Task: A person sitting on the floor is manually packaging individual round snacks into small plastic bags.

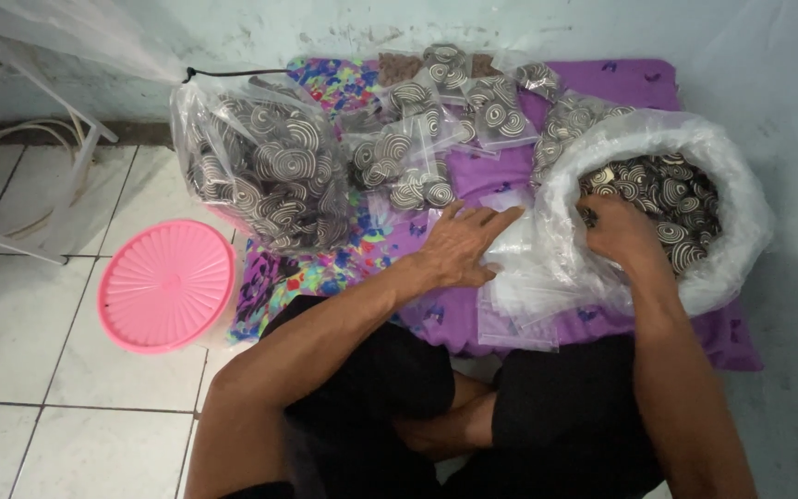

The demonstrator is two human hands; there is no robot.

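My left hand [464,242] lies flat, fingers spread, on a stack of empty clear plastic bags [519,310] spread over a purple cloth [602,83]. My right hand [619,231] reaches into a large open white plastic sack [722,166] full of black-and-white spiral snacks [667,189], fingers curled around a few of them. A big tied clear bag of the same spiral snacks [260,171] stands to the left. Several small filled packets [436,120] lie behind the hands.
A round pink plastic lid [166,285] lies on the white tiled floor [39,351] to the left. A white metal frame [57,157] stands at the far left by the wall. My crossed legs in black shorts [473,407] are at the bottom.
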